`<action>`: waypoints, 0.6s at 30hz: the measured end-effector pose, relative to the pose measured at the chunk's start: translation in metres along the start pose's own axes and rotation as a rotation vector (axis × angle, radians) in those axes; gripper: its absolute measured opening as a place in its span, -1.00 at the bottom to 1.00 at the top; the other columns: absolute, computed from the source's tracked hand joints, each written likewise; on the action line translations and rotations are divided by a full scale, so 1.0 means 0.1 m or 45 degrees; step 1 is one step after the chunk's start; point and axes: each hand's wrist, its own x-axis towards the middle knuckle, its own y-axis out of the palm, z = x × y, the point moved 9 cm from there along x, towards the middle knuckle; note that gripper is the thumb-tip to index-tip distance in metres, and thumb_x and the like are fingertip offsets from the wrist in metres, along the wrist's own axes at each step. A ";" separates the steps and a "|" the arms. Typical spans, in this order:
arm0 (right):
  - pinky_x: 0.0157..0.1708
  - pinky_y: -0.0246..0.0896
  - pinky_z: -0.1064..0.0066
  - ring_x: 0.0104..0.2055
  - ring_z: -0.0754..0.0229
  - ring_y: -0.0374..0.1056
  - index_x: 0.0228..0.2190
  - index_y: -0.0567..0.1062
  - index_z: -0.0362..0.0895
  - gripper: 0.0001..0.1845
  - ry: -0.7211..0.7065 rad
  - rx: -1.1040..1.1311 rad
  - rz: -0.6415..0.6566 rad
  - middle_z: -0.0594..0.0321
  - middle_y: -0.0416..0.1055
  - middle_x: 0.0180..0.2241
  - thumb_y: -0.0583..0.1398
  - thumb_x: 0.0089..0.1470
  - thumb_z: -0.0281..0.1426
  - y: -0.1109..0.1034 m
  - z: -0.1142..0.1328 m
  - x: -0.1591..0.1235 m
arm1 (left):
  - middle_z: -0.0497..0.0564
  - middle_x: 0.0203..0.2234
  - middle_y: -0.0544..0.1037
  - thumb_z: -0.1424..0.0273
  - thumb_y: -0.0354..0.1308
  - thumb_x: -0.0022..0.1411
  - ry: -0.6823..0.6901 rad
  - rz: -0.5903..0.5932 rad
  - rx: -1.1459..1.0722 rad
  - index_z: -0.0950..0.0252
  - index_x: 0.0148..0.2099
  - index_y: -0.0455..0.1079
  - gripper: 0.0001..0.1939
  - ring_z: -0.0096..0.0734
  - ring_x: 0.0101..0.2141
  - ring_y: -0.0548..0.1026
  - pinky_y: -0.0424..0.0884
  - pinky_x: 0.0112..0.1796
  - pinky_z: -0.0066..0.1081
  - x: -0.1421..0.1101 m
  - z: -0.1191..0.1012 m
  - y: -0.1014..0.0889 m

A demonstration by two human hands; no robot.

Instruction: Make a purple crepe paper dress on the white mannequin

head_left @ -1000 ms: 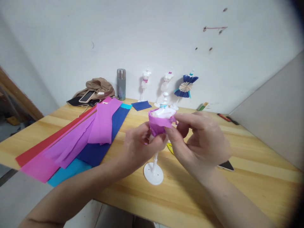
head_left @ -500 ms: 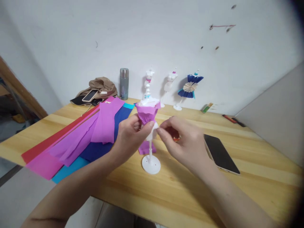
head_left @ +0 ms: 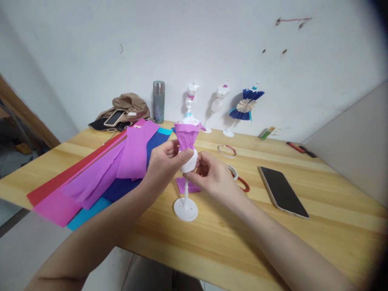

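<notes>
Since half a second ago, the right hand point(head_left: 214, 173) has moved in from just beside the white dress form point(head_left: 190, 162) to its hips, which it pinches with the thumb at their lower edge. Left hand point(head_left: 162, 159) grips the form between thumb and fingers, just below the purple paper point(head_left: 186, 135) around its chest. Between both hands, the form is upright over the worktop point(head_left: 200, 242), left of the dark phone point(head_left: 283, 192).

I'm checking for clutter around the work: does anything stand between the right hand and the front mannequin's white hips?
Nothing visible does. The right hand is right at the front mannequin and appears to touch its hips. The red ring lies to that hand's right, out of the path.
</notes>
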 end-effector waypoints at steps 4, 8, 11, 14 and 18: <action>-0.54 0.08 0.41 -0.55 0.26 0.26 -0.45 0.33 -0.08 -0.78 0.006 -0.087 -0.026 0.36 0.37 -0.56 0.29 -0.04 -0.30 -0.02 0.01 -0.02 | -0.06 -0.56 0.48 0.19 0.38 -0.03 -0.027 0.028 0.069 0.36 -0.40 0.43 -0.66 -0.48 -0.47 0.42 0.34 -0.41 -0.48 0.00 0.03 -0.01; -0.54 0.07 0.40 -0.56 0.27 0.24 -0.51 0.33 -0.08 -0.79 -0.137 -0.253 -0.034 0.36 0.35 -0.59 0.28 -0.01 -0.31 -0.12 0.14 -0.04 | -0.05 -0.62 0.40 0.05 0.33 0.04 -0.099 0.107 0.048 0.35 -0.50 0.35 -0.54 -0.49 -0.50 0.38 0.31 -0.43 -0.47 -0.01 0.09 0.00; -0.51 0.11 0.36 -0.56 0.25 0.24 -0.55 0.33 -0.06 -0.74 -0.355 -0.326 -0.255 0.33 0.34 -0.60 0.23 0.10 -0.29 -0.37 0.35 -0.10 | -0.02 -0.60 0.44 0.03 0.36 0.03 -0.185 0.235 -0.116 0.38 -0.48 0.40 -0.52 -0.50 -0.52 0.39 0.33 -0.43 -0.48 -0.05 0.14 0.11; -0.48 0.13 0.33 -0.57 0.25 0.21 -0.56 0.31 -0.05 -0.73 -0.551 -0.463 -0.547 0.33 0.30 -0.62 0.21 0.13 -0.34 -0.62 0.55 -0.23 | 0.02 -0.59 0.49 0.07 0.38 0.03 -0.281 0.365 -0.256 0.40 -0.44 0.46 -0.56 -0.46 -0.52 0.44 0.39 -0.45 -0.47 -0.12 0.20 0.25; -0.52 0.12 0.35 -0.59 0.25 0.20 -0.57 0.30 -0.04 -0.73 -0.580 -0.533 -0.577 0.32 0.31 -0.63 0.19 0.14 -0.38 -0.73 0.57 -0.23 | 0.06 -0.58 0.53 0.14 0.32 0.15 -0.383 0.371 -0.341 0.43 -0.37 0.50 -0.62 -0.39 -0.51 0.50 0.44 -0.46 -0.45 -0.13 0.26 0.27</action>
